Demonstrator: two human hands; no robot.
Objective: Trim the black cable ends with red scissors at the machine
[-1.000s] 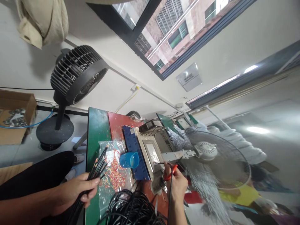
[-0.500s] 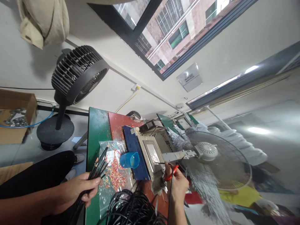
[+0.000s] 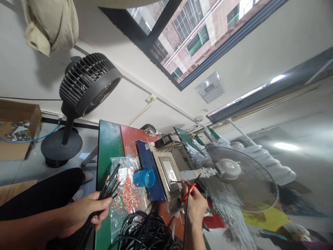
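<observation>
A green and red table (image 3: 109,146) stands under the window. The left hand (image 3: 83,213) grips a cable bundle (image 3: 108,185) at 9 o'clock; the right hand (image 3: 196,206) pinches one cable (image 3: 186,222) beside the machine (image 3: 169,168). Feed it straight, steadily.

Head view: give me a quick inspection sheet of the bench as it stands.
Surface: green and red bench top, scuffed.
Job's things: bundle of black cables in the left hand; single black cable and red-handled tool in the right hand, at the grey machine.
Clutter: blue cup; clear bag of coloured bits; blue tray.
Grippers: both hands closed on their loads.
Cables: black coil at near edge.
Surroundings: black floor fan; white fan; cardboard box; window.
</observation>
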